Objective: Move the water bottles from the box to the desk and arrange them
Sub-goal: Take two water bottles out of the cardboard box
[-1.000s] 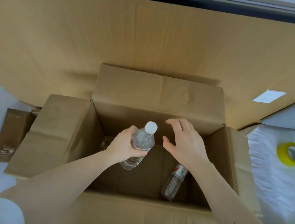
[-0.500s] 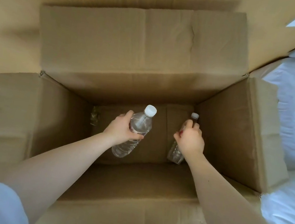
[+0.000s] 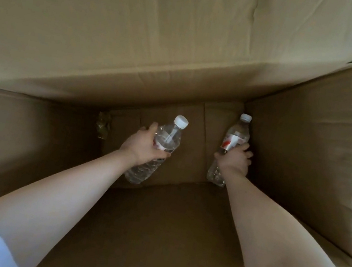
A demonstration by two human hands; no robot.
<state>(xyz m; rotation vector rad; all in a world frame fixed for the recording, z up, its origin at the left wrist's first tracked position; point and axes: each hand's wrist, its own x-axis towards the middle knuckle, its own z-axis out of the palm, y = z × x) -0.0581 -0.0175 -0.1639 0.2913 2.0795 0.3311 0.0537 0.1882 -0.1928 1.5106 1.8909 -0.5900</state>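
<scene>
Hands reach deep inside the cardboard box (image 3: 304, 168): left hand (image 3: 142, 145) curls around one clear water bottle (image 3: 164, 140), right hand (image 3: 236, 158) grips another labelled water bottle (image 3: 236, 135) near the box's right wall.

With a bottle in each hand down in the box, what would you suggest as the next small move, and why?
Probably raise both hands straight up. The left hand grips one bottle and the right hand grips the other bottle, both deep inside the box, the right one close to its wall, so a vertical lift should clear the sides.
</scene>
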